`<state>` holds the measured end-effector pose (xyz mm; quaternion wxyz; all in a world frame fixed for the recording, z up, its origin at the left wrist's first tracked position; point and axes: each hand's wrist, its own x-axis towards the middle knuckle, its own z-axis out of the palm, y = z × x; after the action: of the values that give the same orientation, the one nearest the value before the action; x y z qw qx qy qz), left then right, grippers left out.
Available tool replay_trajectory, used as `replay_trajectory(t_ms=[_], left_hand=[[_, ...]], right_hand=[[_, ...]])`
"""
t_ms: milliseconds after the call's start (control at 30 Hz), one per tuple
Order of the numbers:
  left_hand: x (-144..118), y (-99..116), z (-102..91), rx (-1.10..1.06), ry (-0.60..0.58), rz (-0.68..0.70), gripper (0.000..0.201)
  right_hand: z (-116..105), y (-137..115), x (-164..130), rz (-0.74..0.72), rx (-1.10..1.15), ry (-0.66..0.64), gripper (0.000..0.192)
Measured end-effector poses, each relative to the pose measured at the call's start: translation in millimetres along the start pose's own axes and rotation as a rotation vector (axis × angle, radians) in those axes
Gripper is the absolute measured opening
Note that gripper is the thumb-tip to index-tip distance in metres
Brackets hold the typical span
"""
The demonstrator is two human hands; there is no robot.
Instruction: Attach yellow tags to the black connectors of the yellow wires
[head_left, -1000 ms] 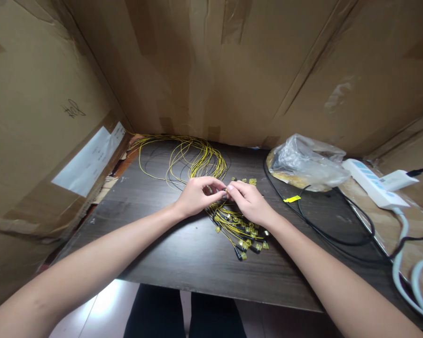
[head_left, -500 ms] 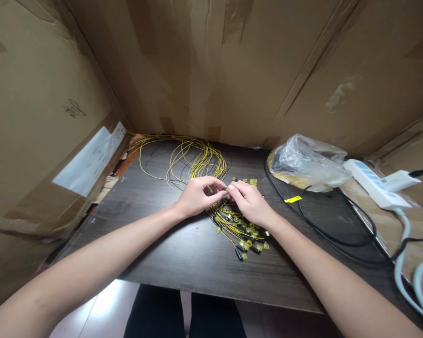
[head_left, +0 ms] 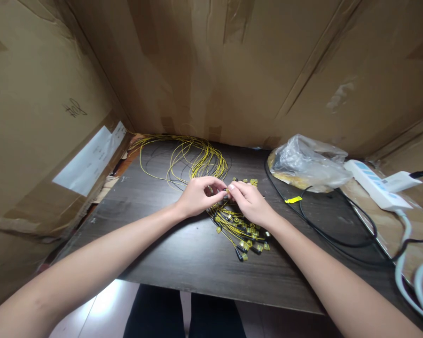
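My left hand (head_left: pixel 198 197) is closed in a pinch on a cable end with a dark connector. Opposite it, the thumb and fingers of my right hand (head_left: pixel 251 202) pinch a small yellow cap at the tip of that connector (head_left: pixel 226 190). The fingers cover most of both pieces, so I cannot tell how far the cap sits on. Thin yellow cables (head_left: pixel 209 164) loop behind my hands. Below my fingers, several cable ends fan out over the table, with black connectors (head_left: pixel 238 254) and clear yellow caps (head_left: pixel 246 245). A few loose yellow caps (head_left: pixel 254 181) lie just beyond my right hand.
A clear plastic bag (head_left: pixel 308 164) with yellowish contents rests at the back right of the dark table (head_left: pixel 155 253). Beside it are a white power strip (head_left: pixel 375 184) and a black cable (head_left: pixel 324 237) with a yellow tag (head_left: pixel 293 200). Cardboard walls (head_left: pixel 204 70) enclose the table.
Almost nothing differs. Both hands stay pinched together at the same spot, with only a very slight shift of the view.
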<state>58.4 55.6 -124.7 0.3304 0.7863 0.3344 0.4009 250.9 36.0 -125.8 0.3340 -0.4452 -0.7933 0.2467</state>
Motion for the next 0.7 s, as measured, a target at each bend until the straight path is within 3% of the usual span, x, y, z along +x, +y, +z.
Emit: replay_trajectory(t_ms=[100,233,467,567,700], left_hand=[[-0.2,-0.4,0.4,0.004,0.011,-0.007,0.011],[-0.1,-1.9,0.7,-0.001,0.018,-0.039,0.013],[-1.0,-0.1,0.4,0.03,0.007,0.021,0.01],[-0.9,0.1,0.6,0.03,0.012,0.011,0.011],[0.0,-1.0,0.9,0.019,0.022,-0.018,0.014]], right_hand=[[-0.9,-0.5,-0.3,-0.003,-0.013,0.019,0.032],[-2.2,-1.2,-1.1,0.01,0.022,0.063,0.012],[0.9,1.4,0.2,0.008,0.051,0.008,0.037],[0.4,1.1,0.0,0.007,0.033,0.018,0.036],[-1.4,0.0,-0.8,0.008,0.027,0.035,0.02]])
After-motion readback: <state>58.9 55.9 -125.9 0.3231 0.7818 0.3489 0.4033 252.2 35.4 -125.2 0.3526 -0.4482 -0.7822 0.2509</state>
